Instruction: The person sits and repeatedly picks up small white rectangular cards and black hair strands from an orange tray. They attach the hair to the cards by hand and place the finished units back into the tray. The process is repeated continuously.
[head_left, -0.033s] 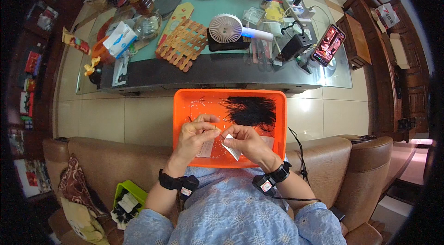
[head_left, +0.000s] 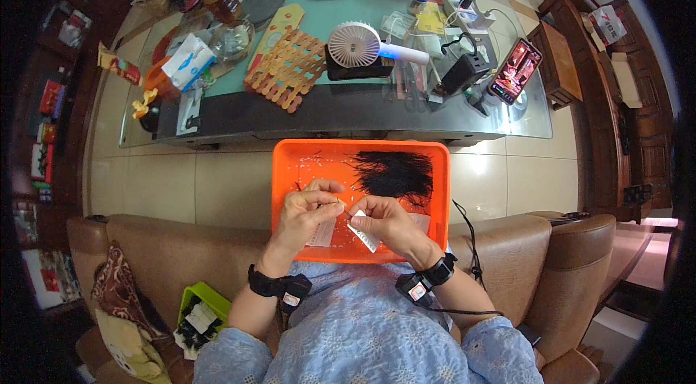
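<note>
Both my hands work close together above an orange tray [head_left: 278,166] on my lap. My left hand [head_left: 301,216] has thumb and index finger pinched on something too small to make out, its other fingers curled loosely. Just beside it, my right hand [head_left: 388,223] grips a small white tag [head_left: 366,235] with dark print, thumb on top, the tag's lower end pointing toward me. A bundle of thin black strings [head_left: 395,175] lies at the tray's far right. Tiny white pieces [head_left: 308,163] are scattered over the tray floor, and a pale printed card [head_left: 321,234] lies beneath my left hand.
Beyond the tray stands a glass-topped table [head_left: 290,119] with a white handheld fan [head_left: 354,44], a wooden slatted mat [head_left: 287,68] and a lit phone [head_left: 515,71]. A green bin [head_left: 206,300] sits at lower left. Around me is a brown sofa [head_left: 181,239].
</note>
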The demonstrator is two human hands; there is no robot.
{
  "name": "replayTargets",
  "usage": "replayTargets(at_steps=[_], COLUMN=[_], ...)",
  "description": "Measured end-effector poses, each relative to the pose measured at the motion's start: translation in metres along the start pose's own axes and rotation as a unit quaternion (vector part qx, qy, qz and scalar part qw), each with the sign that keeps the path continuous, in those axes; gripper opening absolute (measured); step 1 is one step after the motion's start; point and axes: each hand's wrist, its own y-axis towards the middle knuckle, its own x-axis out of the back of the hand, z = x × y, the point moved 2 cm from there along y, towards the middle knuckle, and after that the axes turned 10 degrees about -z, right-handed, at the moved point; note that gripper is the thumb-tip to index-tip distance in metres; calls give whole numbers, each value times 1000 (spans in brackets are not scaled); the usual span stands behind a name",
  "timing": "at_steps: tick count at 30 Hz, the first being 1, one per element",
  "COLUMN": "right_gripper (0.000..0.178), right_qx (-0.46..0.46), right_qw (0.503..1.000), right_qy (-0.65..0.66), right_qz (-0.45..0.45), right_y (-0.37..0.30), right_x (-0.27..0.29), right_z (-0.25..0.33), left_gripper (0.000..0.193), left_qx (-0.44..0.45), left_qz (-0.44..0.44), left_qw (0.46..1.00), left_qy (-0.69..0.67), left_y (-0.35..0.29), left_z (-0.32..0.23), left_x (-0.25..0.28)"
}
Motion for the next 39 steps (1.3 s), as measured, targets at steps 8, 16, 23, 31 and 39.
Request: replayTargets(at_steps=[8,16,23,31,39], right_gripper=[7,4,6,13,12], right_qx=[21,16,-1,40,382], right_qw=[998,996,999,993,865], right_qy=[-23,-62,16,93,-308], right_qz=[-57,-55,-29,-60,-108], right_y=[3,-1,-3,-3,-8], right_x=[4,1,4,5,-5], right_z=[-1,6,2,9,27], left_gripper=[12,21,16,8,3], left_qx=[-152,-432,-290,-444,-232], left_qz=[-36,16,-20,-26,-24], left_qw=[972,769,920,817,939], left_qy=[176,471,263,367,255], left_y=[7,-6,-4,-11,-8], left_z=[-25,-49,-34,-36,-30], left_x=[8,-6,-3,-28,-25])
